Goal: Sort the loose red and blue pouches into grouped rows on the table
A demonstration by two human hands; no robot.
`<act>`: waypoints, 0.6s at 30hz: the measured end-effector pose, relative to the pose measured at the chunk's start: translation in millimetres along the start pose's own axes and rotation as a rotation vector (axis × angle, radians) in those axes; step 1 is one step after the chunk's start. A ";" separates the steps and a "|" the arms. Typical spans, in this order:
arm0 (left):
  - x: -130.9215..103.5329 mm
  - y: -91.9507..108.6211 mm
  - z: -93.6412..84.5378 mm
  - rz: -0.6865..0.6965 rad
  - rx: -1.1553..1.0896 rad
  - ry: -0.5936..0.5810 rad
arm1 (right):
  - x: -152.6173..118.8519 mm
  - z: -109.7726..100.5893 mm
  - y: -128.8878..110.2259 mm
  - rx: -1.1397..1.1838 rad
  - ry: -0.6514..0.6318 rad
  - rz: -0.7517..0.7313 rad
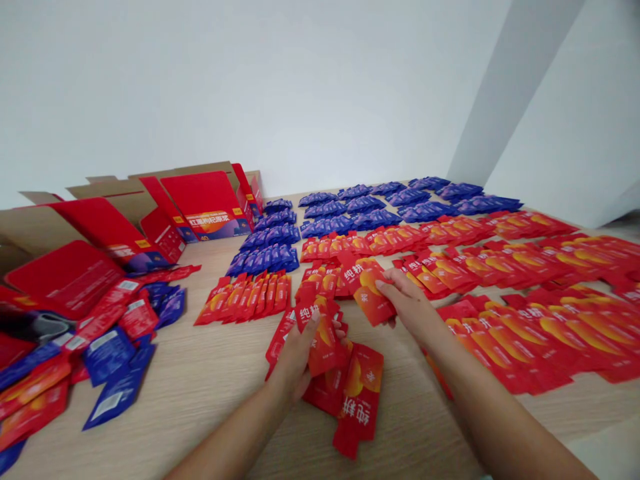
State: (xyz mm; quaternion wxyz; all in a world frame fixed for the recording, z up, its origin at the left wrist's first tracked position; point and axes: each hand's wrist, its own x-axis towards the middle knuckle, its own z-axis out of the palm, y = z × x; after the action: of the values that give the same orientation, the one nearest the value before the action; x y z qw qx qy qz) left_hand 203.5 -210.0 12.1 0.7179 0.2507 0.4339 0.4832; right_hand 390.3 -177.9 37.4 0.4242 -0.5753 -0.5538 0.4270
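Note:
My left hand [300,353] is closed on red pouches with an orange fruit print [323,340], near the middle of the table. To its right, my right hand [400,297] pinches another red pouch [370,293], held tilted just above the table. Loose red pouches [363,393] lie below and beside my left hand, partly overlapping. Behind both hands, a short row of red pouches [325,280] is partly hidden by the held ones.
Fanned rows of red pouches [530,327] cover the right side, with blue rows [360,207] behind. Open red cartons [205,200] stand at the back left. Mixed red and blue pouches [107,357] lie scattered at the left. A white wall [320,87] rises behind.

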 end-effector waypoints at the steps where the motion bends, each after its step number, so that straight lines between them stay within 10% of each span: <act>1: -0.2 -0.7 -0.1 0.008 -0.010 -0.021 | -4.1 8.3 -0.7 0.046 -0.034 0.037; 10: -5.4 -4.0 2.2 -0.040 0.067 -0.010 | -26.5 42.4 2.6 -0.749 -0.195 -0.274; 14: -12.2 -2.6 3.7 -0.103 0.085 -0.088 | -13.1 34.5 7.1 -0.310 -0.050 -0.237; 18: -17.5 -2.0 1.5 -0.214 0.147 -0.322 | -11.8 42.3 13.6 0.318 -0.334 -0.026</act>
State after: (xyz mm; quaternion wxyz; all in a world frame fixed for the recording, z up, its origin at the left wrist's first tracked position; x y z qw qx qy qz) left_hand 203.0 -226.7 18.0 0.8050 0.3290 0.3719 0.3246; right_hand 353.0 -189.5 12.9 0.4176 -0.4151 -0.5495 0.5928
